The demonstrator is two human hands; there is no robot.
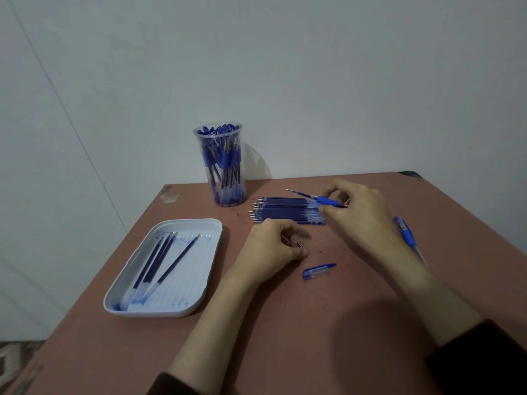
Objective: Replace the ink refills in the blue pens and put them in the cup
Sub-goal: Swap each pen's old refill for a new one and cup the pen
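- Right hand pinches the pen, tip toward nine o'clock, above spare refills.
- Left hand pinches a small part, perhaps a spring.
- Seat it straight; cup stands at eleven o'clock.

reddish table bears cup, tray, refill row, pen half, pen.

Bare room at the front, clutter at the back and sides

The near worktop lies bare between the forearms. The tray takes up the left side. At the back the cup stands just beside the stack of refills. The right hand, holding a pen front, covers the stack's right end. The left hand, pinching a small part, sits just before it. A loose pen barrel lies between the wrists, and another pen lies by the right forearm.
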